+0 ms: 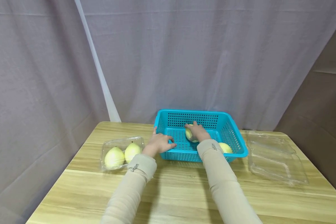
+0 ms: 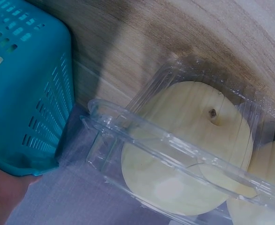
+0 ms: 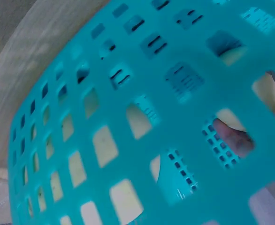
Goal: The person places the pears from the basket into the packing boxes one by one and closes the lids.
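Note:
In the head view, the blue plastic basket stands toward the back of the table. My left hand grips its left side near the front corner, straddling the rim. In the left wrist view part of that hand shows at the basket rim. Inside the basket my right hand holds a pale yellow pear from above. A second pear lies in the front right corner. Through the basket's holes, the right wrist view shows a fingertip and pale fruit.
Left of the basket, a clear plastic box contains two pears. An open clear plastic box with no fruit in it lies to the right. The wooden table backs onto a grey curtain.

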### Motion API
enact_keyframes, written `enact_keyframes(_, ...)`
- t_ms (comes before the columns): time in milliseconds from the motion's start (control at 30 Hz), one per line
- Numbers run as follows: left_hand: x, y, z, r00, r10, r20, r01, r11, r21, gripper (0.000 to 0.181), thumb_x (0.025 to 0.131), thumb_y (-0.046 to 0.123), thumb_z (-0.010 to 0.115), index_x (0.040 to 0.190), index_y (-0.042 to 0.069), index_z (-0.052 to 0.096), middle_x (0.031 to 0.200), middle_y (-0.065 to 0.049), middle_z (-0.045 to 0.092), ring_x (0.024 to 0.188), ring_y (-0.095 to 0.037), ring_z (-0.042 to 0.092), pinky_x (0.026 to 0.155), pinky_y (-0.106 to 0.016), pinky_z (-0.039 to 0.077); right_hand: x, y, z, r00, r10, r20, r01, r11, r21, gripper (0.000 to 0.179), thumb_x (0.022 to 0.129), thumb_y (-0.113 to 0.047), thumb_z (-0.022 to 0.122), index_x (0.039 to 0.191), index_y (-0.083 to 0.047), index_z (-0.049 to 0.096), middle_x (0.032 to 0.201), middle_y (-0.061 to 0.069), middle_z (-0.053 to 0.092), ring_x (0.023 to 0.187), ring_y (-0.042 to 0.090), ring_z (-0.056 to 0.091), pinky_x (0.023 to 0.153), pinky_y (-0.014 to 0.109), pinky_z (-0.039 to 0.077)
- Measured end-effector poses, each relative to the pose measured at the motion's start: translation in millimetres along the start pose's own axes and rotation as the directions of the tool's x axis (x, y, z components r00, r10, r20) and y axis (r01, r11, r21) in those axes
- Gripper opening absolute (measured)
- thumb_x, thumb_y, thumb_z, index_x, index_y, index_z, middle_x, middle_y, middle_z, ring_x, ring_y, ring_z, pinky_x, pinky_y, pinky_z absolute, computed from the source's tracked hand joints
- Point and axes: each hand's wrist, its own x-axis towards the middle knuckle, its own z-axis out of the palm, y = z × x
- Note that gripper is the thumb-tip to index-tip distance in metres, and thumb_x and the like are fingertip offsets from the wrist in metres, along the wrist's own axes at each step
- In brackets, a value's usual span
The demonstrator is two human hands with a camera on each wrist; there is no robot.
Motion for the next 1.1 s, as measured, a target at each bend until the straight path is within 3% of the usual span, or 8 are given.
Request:
enact_keyframes(433,0.8,-6.8,0.0,1.0,-0.014,0.005,0.014,1.0,-0.006,0.04,0.094,0.052,0.044,0.121,0.029,0.062,0.121,0.001,0.066,0.122,-0.025,0.054,0.117,-0.055,-0.001,-5.6,0,-15,0.999,-0.046,-0.028,0.048,0.997,0.058,0.066,0.084,-0.022,0.07,0.142,-0.019,0.039,0.132,0.027,0.038,0.098,0.038,0.055,0.079,0.049,0.05)
enact_keyframes(800,3.2,-6.8,0.5,1.0,-0.012,0.002,0.012,1.0,-0.01,0.039,0.093,0.051,0.045,0.12,0.029,0.063,0.117,0.002,0.068,0.12,-0.024,0.056,0.117,-0.055,-0.001,-17.8,5,-26,0.991,-0.076,-0.107,0.087,0.991,0.102,0.066,0.082,-0.022,0.07,0.14,-0.014,0.04,0.127,0.029,0.04,0.097,0.04,0.056,0.079,0.052,0.051)
enact_keyframes(1100,0.8,-9.5,-0.4,1.0,-0.005,0.013,0.006,1.0,-0.026,0.042,0.093,0.052,0.044,0.121,0.028,0.063,0.12,0.001,0.066,0.123,-0.026,0.054,0.117,-0.056,-0.002,-26.5,4,-35,0.995,-0.087,-0.055,0.093,0.989,0.112,0.065,0.086,-0.029,0.066,0.143,-0.017,0.036,0.131,0.029,0.037,0.095,0.037,0.055,0.074,0.049,0.049)
